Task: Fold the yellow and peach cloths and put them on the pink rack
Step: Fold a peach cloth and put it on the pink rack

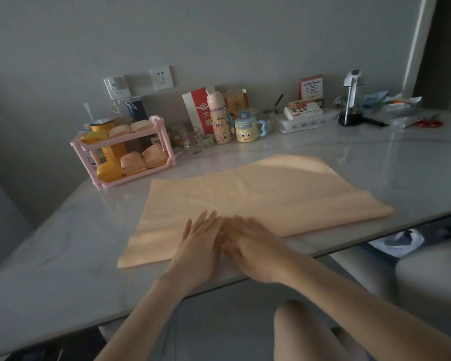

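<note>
**On the counter (50, 243), in front and right of the rack (136, 177): a peach cloth (258, 194) under two flat hands**

Right of the rack, along the wall, stand a glass (192, 140), a pink bottle (218, 121) and a cartoon mug (246, 128), all behind the cloth and apart from it. Further right of the rack, boxes and small clutter line the wall. The pink rack itself holds folded cloths (132, 164) on both shelves, yellow ones to the left and peach ones to the right.

The cloth lies spread open and flat, with faint crease lines crossing it. Its far left corner comes near the rack's front foot without touching it. Its near edge runs along the counter's edge.

The left hand (198, 243) and the right hand (253, 246) rest palm down on the cloth's near part, side by side and touching each other. Each grip is wide: the fingers are straight and pressed flat, holding nothing. The right hand is slightly blurred.
</note>
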Tool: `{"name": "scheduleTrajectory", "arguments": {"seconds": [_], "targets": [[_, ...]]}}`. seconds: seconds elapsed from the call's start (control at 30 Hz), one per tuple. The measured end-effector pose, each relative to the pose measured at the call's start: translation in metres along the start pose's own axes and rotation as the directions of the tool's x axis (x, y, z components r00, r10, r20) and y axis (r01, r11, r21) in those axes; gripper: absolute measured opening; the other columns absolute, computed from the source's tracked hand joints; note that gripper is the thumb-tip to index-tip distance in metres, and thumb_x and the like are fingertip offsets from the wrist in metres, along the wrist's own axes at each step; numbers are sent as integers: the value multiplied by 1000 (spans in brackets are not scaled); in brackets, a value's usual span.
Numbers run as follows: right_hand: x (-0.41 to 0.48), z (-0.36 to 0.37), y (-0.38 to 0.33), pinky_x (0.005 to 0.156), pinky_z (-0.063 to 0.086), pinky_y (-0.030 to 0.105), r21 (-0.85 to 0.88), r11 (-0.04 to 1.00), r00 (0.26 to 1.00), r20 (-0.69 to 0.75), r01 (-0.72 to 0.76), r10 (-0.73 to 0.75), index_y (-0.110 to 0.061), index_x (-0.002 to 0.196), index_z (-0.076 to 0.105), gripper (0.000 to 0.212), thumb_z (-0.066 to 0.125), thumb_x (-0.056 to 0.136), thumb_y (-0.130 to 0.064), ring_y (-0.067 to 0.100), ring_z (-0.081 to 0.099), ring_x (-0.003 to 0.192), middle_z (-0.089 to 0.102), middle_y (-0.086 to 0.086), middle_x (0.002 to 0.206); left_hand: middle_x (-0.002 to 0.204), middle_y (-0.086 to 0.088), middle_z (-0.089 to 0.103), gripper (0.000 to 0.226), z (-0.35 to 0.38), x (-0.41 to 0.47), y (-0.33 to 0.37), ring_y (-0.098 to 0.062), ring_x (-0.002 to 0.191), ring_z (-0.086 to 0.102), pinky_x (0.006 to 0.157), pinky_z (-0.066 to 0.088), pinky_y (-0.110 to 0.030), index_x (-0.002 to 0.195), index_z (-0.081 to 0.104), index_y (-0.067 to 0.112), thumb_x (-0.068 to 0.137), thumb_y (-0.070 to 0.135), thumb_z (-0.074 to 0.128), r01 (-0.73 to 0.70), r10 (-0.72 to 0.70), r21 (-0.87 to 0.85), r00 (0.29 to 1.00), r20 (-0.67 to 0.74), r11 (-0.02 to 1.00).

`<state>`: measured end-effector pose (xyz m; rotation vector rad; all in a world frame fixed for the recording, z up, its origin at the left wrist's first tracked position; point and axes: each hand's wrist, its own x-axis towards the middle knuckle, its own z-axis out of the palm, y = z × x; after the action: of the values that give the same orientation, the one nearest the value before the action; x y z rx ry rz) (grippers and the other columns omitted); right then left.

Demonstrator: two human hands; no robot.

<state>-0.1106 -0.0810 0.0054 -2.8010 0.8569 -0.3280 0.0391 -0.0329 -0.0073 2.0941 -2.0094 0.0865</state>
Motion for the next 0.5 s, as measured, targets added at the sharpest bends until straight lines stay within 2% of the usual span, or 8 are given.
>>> {"name": "scheduleTrajectory", "arguments": {"seconds": [0.07, 0.1, 0.17, 0.23, 0.33, 0.37, 0.43, 0.5], "targets": [[-2, 3, 4, 114, -2, 28, -9, 998, 993, 103, -60, 61, -15, 149, 14, 107, -9, 61, -72, 15, 2, 144, 7, 3, 158, 157, 3, -4, 86, 4, 1, -6, -13, 144, -5, 115, -1, -34, 148, 6, 21, 71, 57, -9, 71, -88, 100, 980, 177, 992], [-3, 1, 8, 114, -3, 28, -19, 996, 990, 117, -82, 83, -15, 149, 11, 116, -13, 52, -73, 14, 0, 144, 4, 2, 158, 156, 5, -7, 90, 4, 1, -10, -13, 144, -6, 115, -1, -34, 148, 3, 23, 68, 61, -12, 104, -122, 102, 973, 193, 989], [-6, -1, 18, 114, -4, 29, -60, 993, 988, 112, -98, 104, -15, 150, 8, 120, -14, 48, -76, 13, -3, 144, 1, 1, 158, 156, 6, -9, 69, 4, 1, -11, -11, 143, -8, 116, -2, -33, 148, 0, 23, 90, 59, 3, 121, -138, 88, 966, 219, 989], [-11, -3, 31, 114, -4, 28, -87, 989, 984, 122, -117, 128, -15, 150, 7, 126, -19, 45, -81, 12, -3, 144, -1, 1, 158, 156, 6, -11, 62, 2, 0, -9, -11, 143, -9, 116, -3, -32, 148, -3, 23, 95, 53, 10, 120, -135, 79, 962, 236, 990], [-23, -10, 56, 115, -3, 27, -104, 980, 977, 111, -171, 182, -16, 150, 4, 133, -23, 41, -87, 11, -4, 144, -3, 0, 158, 156, 4, -12, 84, -2, -3, -11, -10, 143, -10, 116, -5, -30, 148, -4, 21, 81, 72, -2, 128, -142, 73, 959, 246, 989], [-29, -15, 64, 115, -3, 27, -101, 975, 973, 103, -196, 207, -16, 150, 3, 126, -17, 47, -87, 11, -5, 144, -4, -1, 158, 155, 5, -13, 95, -4, -5, -12, -9, 143, -10, 116, -5, -30, 148, -5, 21, 73, 79, -6, 135, -146, 61, 959, 245, 989], [-41, -24, 81, 114, -3, 25, -102, 963, 961, 96, -251, 261, -18, 150, 1, 112, -5, 60, -85, 10, -6, 144, -6, -4, 157, 155, 7, -14, 127, -10, -13, -20, -8, 142, -11, 115, -6, -28, 148, -6, 21, 42, 91, -21, 159, -165, 43, 953, 254, 986], [-52, -32, 100, 113, -3, 23, -86, 949, 946, 92, -304, 311, -21, 150, 1, 127, -13, 47, -93, 9, -6, 144, -6, -5, 157, 155, 8, -14, 140, -17, -22, -31, -5, 142, -11, 114, -6, -26, 148, -7, 22, 29, 93, -24, 191, -191, 27, 946, 263, 981]]}}
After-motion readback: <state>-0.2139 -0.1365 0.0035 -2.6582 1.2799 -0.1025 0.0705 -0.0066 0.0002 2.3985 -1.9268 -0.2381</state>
